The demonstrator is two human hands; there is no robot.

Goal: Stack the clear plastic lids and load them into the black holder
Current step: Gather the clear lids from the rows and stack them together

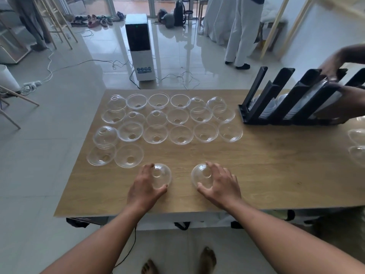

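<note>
Two clear dome lids sit dome-up near the table's front edge. My left hand [145, 184] grips the left dome lid [162, 176] from its left side, thumb at the front. My right hand [219, 183] grips the right dome lid [201, 175] from its right side. Several more clear lids [177, 119] lie in rows across the far left half of the wooden table [266, 165], most of them rim-up. The black holder [286, 103] stands slanted at the far right, with stacks of lids in its channels.
Another person's hands [335, 66] hold the top of the black holder from the right. Two more lids [357, 147] lie at the right edge. Beyond the table stand a white air cooler [139, 48], floor cables and a standing person [245, 30].
</note>
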